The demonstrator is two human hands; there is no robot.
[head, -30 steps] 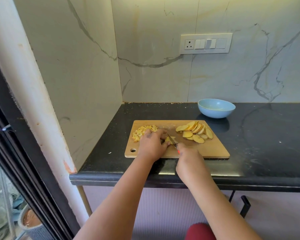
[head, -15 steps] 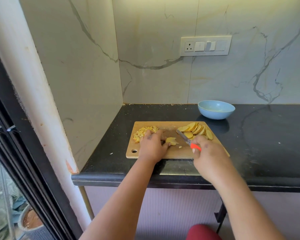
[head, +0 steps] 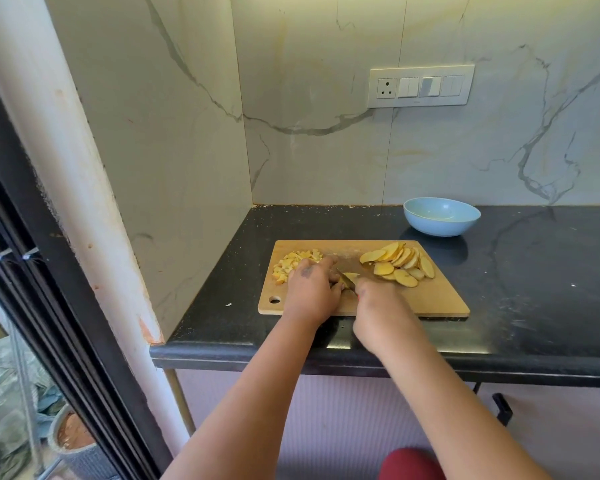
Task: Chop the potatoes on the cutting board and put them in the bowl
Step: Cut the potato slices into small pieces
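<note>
1. We see a wooden cutting board (head: 430,299) lying flat on the black counter (head: 534,289), with its hanging hole at the board's 8 o'clock corner.
2. Our left hand (head: 312,292) lies on the middle of the board, fingers curled down and pinning a potato slice (head: 350,277) against the wood.
3. Our right hand (head: 378,306) sits just beside the left, at its 3 o'clock, fingers wrapped tightly round the handle of a knife (head: 347,277); only a sliver of red handle shows under the hand.
4. The blade runs from the right hand toward 11 o'clock and lies across the pinned slice; the tip seems to touch the board, though the view is too small for us to be sure.
5. A heap of diced potato (head: 291,265) sits at the board's 10 o'clock corner, touching the knuckles of our left hand.
6. A fanned pile of uncut potato slices (head: 399,265) lies at the board's 2 o'clock, near the right hand but apart from it.
7. The light blue bowl (head: 465,216) stands on the counter past the board's far right corner, at 1 o'clock, apart from the board, with no potato in it.
8. A white switch plate (head: 421,86) is set in the marble wall at 12 o'clock above the bowl.
</note>
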